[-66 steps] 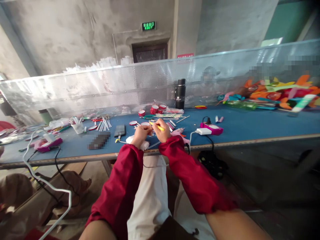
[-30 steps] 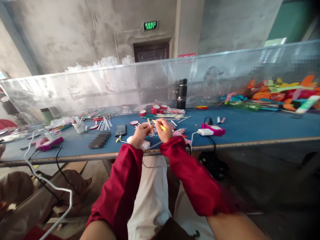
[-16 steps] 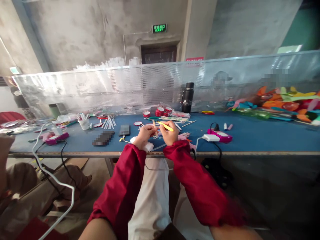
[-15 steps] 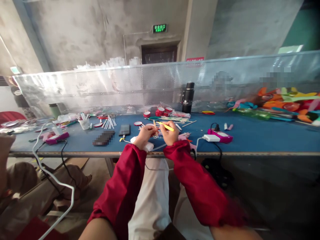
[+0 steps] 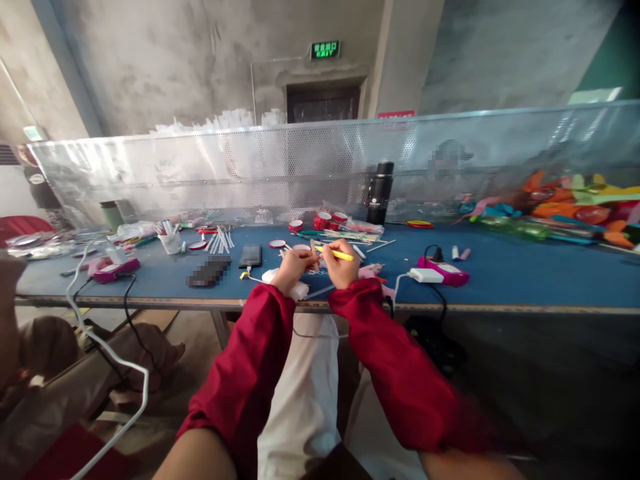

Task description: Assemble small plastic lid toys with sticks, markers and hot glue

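Over the front of the blue table (image 5: pixel 525 273), my left hand (image 5: pixel 293 268) pinches a flat tan stick (image 5: pixel 314 249) that looks like a wooden craft stick, held nearly upright. Close beside it, my right hand (image 5: pixel 341 268) grips a yellow pen (image 5: pixel 342 255), its tip pointing left toward the stick. Whether the tip touches the stick is too small to tell. Beneath the hands lie thin strips and pink scraps (image 5: pixel 371 271), partly covered by my fingers. A white plastic-looking piece (image 5: pixel 300 291) lies under my left wrist.
Red tape rolls (image 5: pixel 323 221) and a black thermos (image 5: pixel 381 193) stand behind my hands. Phones (image 5: pixel 209 271) and a white cup of sticks (image 5: pixel 171 241) are on the left. A magenta power strip (image 5: pixel 453 273) with cables sits right. Colourful balloons (image 5: pixel 580 207) pile farther right. Another person's hand (image 5: pixel 9 280) shows at far left.
The view has shifted slightly, so the table things appear a little farther right. The yellow pen now lies flatter in my right hand. Both hands keep their holds.
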Available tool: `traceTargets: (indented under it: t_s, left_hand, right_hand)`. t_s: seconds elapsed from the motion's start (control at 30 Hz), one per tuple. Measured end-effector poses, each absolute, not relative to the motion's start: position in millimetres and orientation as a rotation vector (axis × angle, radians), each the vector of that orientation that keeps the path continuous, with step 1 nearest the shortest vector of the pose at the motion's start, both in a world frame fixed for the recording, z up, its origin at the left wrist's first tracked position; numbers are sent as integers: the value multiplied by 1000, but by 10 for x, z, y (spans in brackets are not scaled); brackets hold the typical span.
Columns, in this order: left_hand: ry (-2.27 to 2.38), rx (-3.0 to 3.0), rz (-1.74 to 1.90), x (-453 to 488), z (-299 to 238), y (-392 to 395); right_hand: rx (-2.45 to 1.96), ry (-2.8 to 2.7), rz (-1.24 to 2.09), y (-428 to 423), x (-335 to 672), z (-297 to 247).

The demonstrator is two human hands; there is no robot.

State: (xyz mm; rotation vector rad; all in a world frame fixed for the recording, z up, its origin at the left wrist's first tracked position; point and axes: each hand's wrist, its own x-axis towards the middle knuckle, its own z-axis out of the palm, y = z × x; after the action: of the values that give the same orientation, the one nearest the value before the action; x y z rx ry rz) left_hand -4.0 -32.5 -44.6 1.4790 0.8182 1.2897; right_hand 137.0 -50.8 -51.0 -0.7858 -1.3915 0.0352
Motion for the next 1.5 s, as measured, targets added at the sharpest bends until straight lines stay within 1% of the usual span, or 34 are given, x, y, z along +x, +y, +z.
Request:
traceTargets:
  t_s: [0.33,0.47,0.67,0.93,1.5]
  left_hand:
    - [832,1513,1303,-37,-433,-346]
    - [801,1477,1323,-36,-415,-370]
    - [881,1421,1343,-28,-426,-347]
    - [864,1539,1316,-58,-453,-332]
    - [941,1579,1328,-68,-523,-251]
  right_hand:
    - [-843,-1469,-26,-499,1377,-515]
    - [-893,-1377,-89,-476,1393,-509]
    - [-827,-1390,24,-496,1386,-504]
    - [-735,-1395,251,-490,1352,-502]
    - [-812,-1452,173,-518,1368,-497]
